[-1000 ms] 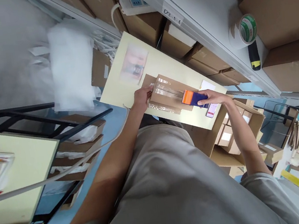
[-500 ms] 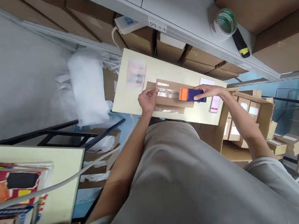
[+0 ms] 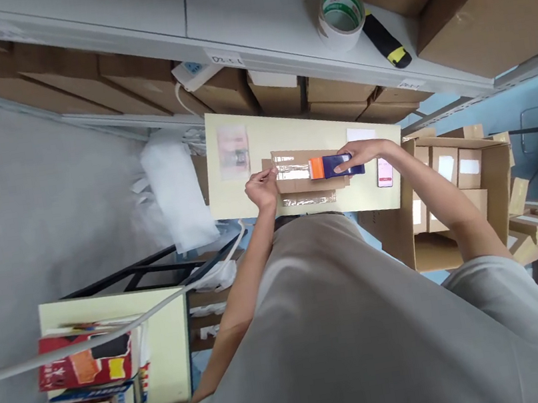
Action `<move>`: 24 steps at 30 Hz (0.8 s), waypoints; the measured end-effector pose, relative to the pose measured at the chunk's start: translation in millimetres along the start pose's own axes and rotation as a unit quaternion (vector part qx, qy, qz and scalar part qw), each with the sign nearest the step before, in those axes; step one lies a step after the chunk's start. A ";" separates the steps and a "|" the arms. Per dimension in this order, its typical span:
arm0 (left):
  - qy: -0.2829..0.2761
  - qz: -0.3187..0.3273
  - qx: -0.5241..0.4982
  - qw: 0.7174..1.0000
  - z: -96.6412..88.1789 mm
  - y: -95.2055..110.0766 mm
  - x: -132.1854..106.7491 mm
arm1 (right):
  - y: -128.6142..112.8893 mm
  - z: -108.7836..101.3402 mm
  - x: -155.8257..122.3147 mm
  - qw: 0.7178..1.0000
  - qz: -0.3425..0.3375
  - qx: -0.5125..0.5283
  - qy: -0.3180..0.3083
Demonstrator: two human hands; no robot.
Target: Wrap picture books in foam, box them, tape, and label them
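A flat brown cardboard parcel [image 3: 296, 182] lies on a pale yellow table [image 3: 248, 194], with shiny clear tape stretched along its top. My right hand [image 3: 360, 152] is closed on an orange and blue tape dispenser [image 3: 332, 166] resting on the parcel's right half. My left hand [image 3: 261, 188] is closed in a pinch at the parcel's left end, where the tape strip starts.
A phone [image 3: 385, 173] and a white slip [image 3: 360, 134] lie on the table's right part. A tape roll [image 3: 341, 15] and a black-yellow knife [image 3: 387, 42] sit on the grey shelf above. Open cartons [image 3: 453, 181] stand right; books [image 3: 82, 371] lie lower left.
The camera view has swung so the table sits square and farther off. The dispenser has slid slightly left along the parcel; my left hand stays at the parcel's left end.
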State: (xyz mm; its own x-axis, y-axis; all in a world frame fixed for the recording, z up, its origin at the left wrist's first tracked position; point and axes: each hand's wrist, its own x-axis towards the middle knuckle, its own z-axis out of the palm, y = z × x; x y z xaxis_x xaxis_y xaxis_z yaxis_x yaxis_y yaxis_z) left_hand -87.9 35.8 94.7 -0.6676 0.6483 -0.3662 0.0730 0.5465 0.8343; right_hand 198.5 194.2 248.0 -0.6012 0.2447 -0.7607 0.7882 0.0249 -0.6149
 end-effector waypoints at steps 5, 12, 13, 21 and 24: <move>-0.034 0.008 0.018 0.999 17.2 0.6 -17.7 | 25.4 11.4 -30.2 1.000 0.018 0.014 0.020; -0.069 0.042 0.070 0.994 36.1 -0.8 -33.4 | 48.0 29.9 -59.9 0.997 0.044 0.054 0.024; -0.068 0.041 0.071 0.994 37.7 -1.4 -33.6 | 49.0 31.6 -61.2 0.997 0.041 0.061 0.025; -0.112 0.048 0.089 0.988 37.9 -6.3 -29.3 | 53.3 36.3 -60.9 0.995 0.024 0.085 0.036; -0.145 0.177 0.119 0.966 38.3 2.2 -33.9 | 55.3 38.2 -60.8 0.996 0.018 0.085 0.037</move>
State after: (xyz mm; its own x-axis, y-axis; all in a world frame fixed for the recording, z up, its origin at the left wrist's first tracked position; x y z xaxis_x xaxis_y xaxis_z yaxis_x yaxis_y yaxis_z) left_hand -36.7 35.3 93.2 -0.3370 0.9190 -0.2045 0.4497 0.3480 0.8226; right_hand 273.6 143.7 252.3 -0.5563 0.3141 -0.7693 0.7717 -0.1483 -0.6185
